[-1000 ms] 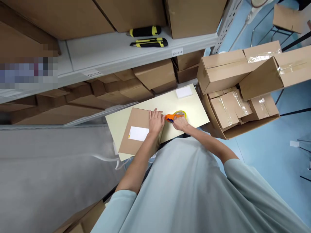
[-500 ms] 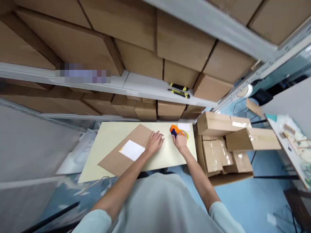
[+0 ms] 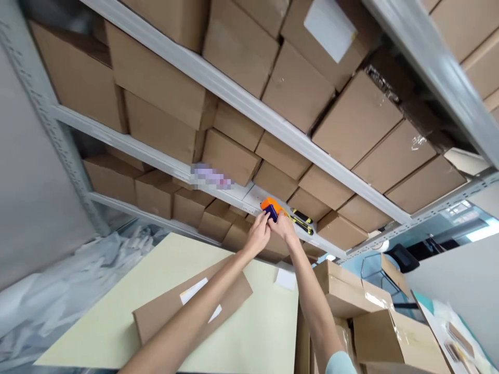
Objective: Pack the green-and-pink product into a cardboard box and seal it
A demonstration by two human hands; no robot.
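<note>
An orange and dark-blue tape gun [image 3: 268, 203] is raised above the table, in front of the shelf edge. My right hand [image 3: 283, 227] is closed around it. My left hand [image 3: 258, 235] meets it from the other side, its fingertips closed against the dark-blue part; whether they pinch a tape end cannot be seen. Below, on the pale yellow table [image 3: 268, 322], lies a cardboard box [image 3: 236, 297] with a white label [image 3: 194, 291], partly covered by my left forearm.
Two black-and-yellow utility knives [image 3: 299, 224] lie on the metal shelf [image 3: 175, 169], which is packed with cardboard boxes. A white paper [image 3: 286, 279] rests at the table's far right. More taped boxes [image 3: 393, 337] are stacked right of the table; crumpled white wrapping [image 3: 89, 280] lies left.
My right hand has lifted the tape gun off the table. My left hand has left the box's edge and joined it at the tape gun. The view has tilted up.
</note>
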